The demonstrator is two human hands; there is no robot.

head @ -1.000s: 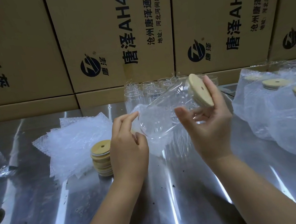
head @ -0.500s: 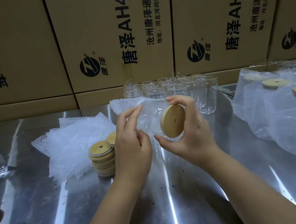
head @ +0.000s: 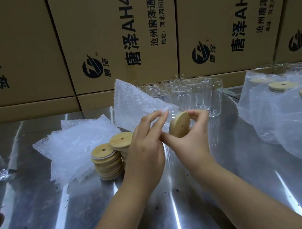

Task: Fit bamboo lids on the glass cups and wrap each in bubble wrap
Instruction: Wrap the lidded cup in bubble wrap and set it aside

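Two hands work close together above the steel table (head: 84, 222). My right hand (head: 191, 139) grips the bamboo lid (head: 179, 125) by its rim, thumb under and fingers curled over the top. My left hand (head: 145, 148) pinches the edge of the bubble wrap sheet (head: 130, 101) between thumb and straight forefinger, just beside the lid's left edge. A second ago the lid pointed up and to the right, with the sheet slack around the glass. Now the lid faces me and the sheet stands as a flap beyond it. I judge that the lid is seated and that wrapping of this glass cup is under way. The cup's body lies beyond the lid, hidden by lid and sheet. Left of my hands stand the stacked lids (head: 107, 163), then the spare sheets (head: 80, 144). Farther back stand the empty cups (head: 186, 93), the wrapped cups (head: 282, 110) sit at right, and the cartons (head: 115, 41) close the rear.
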